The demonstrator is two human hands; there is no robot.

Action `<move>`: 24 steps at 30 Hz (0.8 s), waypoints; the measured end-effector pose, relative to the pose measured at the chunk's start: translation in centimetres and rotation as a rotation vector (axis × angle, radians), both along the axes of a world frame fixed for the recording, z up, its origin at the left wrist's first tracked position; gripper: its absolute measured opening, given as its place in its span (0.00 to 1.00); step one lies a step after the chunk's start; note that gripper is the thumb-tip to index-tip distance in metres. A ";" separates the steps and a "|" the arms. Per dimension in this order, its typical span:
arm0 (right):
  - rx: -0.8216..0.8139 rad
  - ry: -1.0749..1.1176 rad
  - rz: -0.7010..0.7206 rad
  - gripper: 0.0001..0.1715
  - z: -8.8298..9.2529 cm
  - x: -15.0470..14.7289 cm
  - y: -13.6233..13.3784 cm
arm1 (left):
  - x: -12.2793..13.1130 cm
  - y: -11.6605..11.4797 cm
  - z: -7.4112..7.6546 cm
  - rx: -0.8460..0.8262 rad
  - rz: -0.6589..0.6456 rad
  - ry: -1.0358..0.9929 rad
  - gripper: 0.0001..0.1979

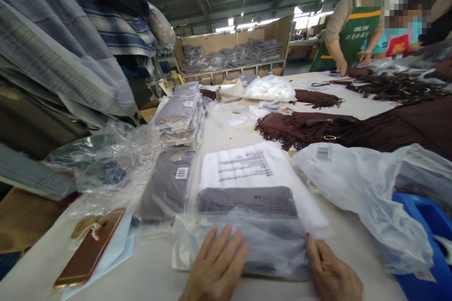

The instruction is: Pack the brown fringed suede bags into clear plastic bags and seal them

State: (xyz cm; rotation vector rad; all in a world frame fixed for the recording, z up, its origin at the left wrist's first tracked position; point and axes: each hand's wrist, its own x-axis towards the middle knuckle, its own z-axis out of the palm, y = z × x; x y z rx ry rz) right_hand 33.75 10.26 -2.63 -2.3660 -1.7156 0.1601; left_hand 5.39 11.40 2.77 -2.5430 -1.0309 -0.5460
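Observation:
A folded grey garment (247,200) lies half inside a clear plastic bag (278,235) at the near edge of the table. My left hand (217,268) rests flat on the bag's front part, fingers stretched out. At the right edge my right hand (330,268) pinches the plastic between thumb and fingers. Behind the garment spreads a stack of white printed bags (243,162). Left of it is a bagged grey garment with a barcode label (181,172), and farther back stands a pile of similar packed garments (180,108).
A phone (93,249) lies on paper at the left, near crumpled plastic (106,164). Dark brown fringed cloth (310,127) covers the right side. A blue bin (420,235) with loose plastic stands at the near right. Across the table works a person in a green apron (360,33).

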 end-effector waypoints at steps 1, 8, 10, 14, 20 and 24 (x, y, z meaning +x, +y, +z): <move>-0.021 0.030 0.006 0.22 -0.1 0.4 0.0 | 1.0 1.1 0.4 -0.126 -0.077 0.083 0.26; 0.104 0.048 0.047 0.21 -0.6 1.4 1.0 | 3.0 6.5 0.7 -0.659 0.066 0.170 0.29; 0.162 0.055 -0.035 0.25 -0.2 1.1 0.9 | 2.7 6.3 0.2 -0.628 0.052 0.170 0.29; 0.217 -0.010 -0.079 0.25 1.6 2.2 -1.2 | 2.0 6.1 -1.7 -0.435 0.009 0.138 0.29; 0.654 -0.032 -0.279 0.23 7.3 10.3 -7.5 | 1.7 6.8 -3.1 -0.224 -0.030 0.113 0.27; 0.460 0.203 -0.426 0.30 9.3 15.2 -8.3 | 1.8 6.9 -2.7 -0.075 -0.078 0.092 0.28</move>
